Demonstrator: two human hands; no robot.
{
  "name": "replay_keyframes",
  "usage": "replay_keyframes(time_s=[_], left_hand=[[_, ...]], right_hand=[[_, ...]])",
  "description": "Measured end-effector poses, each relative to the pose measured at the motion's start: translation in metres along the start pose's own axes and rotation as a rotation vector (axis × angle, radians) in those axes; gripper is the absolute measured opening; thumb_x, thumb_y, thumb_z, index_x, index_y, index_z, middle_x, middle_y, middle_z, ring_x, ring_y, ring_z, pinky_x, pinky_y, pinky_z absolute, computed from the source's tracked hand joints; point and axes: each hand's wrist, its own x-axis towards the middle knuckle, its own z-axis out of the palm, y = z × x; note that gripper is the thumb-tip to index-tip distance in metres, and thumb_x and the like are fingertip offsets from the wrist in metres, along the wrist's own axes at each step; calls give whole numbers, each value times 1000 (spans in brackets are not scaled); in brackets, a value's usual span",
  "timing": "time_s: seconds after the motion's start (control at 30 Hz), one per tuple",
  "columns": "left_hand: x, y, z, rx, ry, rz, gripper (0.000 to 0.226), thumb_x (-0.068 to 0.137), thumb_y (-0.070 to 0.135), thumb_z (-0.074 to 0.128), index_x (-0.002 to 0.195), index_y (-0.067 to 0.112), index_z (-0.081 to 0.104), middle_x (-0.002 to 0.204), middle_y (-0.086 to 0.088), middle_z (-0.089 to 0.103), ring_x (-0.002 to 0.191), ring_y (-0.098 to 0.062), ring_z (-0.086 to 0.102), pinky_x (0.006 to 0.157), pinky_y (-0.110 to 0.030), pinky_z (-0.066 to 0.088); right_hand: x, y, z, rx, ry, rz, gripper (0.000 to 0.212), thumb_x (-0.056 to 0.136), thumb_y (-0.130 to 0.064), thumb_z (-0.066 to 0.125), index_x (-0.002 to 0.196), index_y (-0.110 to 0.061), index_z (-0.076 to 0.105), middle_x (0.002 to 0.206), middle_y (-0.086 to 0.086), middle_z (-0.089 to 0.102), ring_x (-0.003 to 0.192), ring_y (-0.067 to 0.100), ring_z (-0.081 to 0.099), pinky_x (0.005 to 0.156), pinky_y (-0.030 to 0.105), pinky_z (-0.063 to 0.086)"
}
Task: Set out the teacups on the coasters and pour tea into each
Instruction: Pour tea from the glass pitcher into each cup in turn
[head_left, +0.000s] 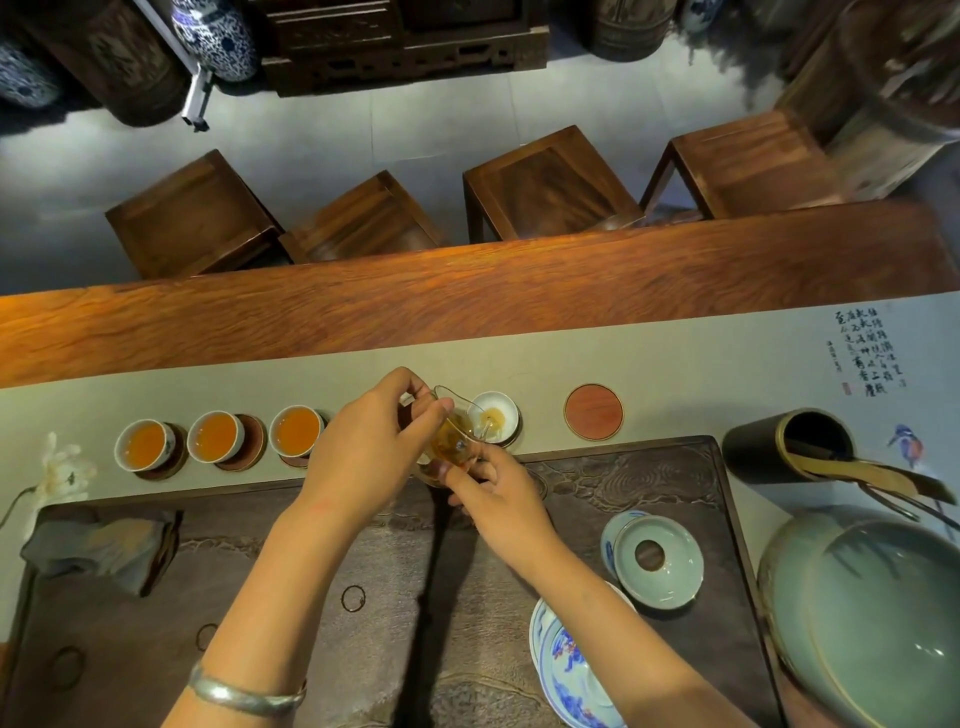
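- My left hand (371, 441) is curled round the rim side of the glass pitcher (454, 434), thumb and fingers pinching it near the top edge.
- My right hand (498, 501) holds the pitcher from below and behind, fingertips curled against its base and lower wall; both hands are closed on the glass, neither free.
- The pitcher is tilted with its spout over the fourth teacup (496, 415), which sits on its coaster just beyond the far edge of the tea tray (649, 467). A little pale tea lies in the bottom of that cup.
- Left of the fourth teacup, three filled teacups (218, 436) stand in a row on their coasters, amber to near the brim.
- Right of the fourth teacup, one empty coaster (593, 412) waits with no cup on it, so I judge a cup is yet to be set there and filled.
- The pitcher is thin glass, probably warm and slick where wet; I would keep my hold at the rim and base, away from the liquid level, and tip it slowly.
- The teacups look small, light and fragile; I would take one by the rim or foot with fingertips, and not knock the full ones.
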Motion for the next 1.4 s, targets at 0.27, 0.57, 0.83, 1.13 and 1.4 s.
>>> replay_keyframes(time_s=[0.27, 0.57, 0.83, 1.13, 1.4], left_hand=[[0, 0, -1, 30, -3, 2, 26, 93, 55, 52, 87, 30, 53, 57, 6, 56, 49, -10, 47, 47, -28, 28], [1, 4, -3, 65, -29, -11, 27, 93, 55, 52, 90, 28, 55, 58, 7, 56, 51, -11, 46, 49, -28, 28], [4, 10, -3, 96, -53, -9, 28, 93, 54, 52, 92, 26, 56, 60, 7, 59, 50, -10, 46, 49, -28, 29], [6, 11, -4, 119, -52, -11, 28, 93, 55, 53, 91, 27, 56, 61, 6, 60, 54, -13, 49, 52, -30, 35], [9, 13, -4, 177, -64, 6, 29, 92, 58, 51, 93, 29, 55, 66, 6, 66, 56, -13, 53, 51, -30, 39]], right_hand=[[0, 0, 1, -5, -4, 3, 47, 67, -61, 70, 108, -39, 63, 105, -8, 75, 101, 11, 70, 96, 47, 54], [-3, 1, 2, 15, -3, 4, 46, 65, -62, 69, 105, -41, 63, 105, -9, 75, 99, 16, 70, 91, 38, 55], [-4, 0, 2, 49, 6, 0, 50, 66, -62, 67, 109, -37, 62, 106, -7, 74, 97, 16, 70, 82, 30, 54], [-2, -1, 4, 35, 9, 2, 49, 63, -68, 67, 103, -41, 63, 102, -9, 74, 96, 16, 70, 86, 33, 55], [-1, -2, 4, 43, -4, 18, 41, 64, -68, 68, 98, -45, 63, 95, -13, 74, 92, 13, 70, 84, 32, 55]])
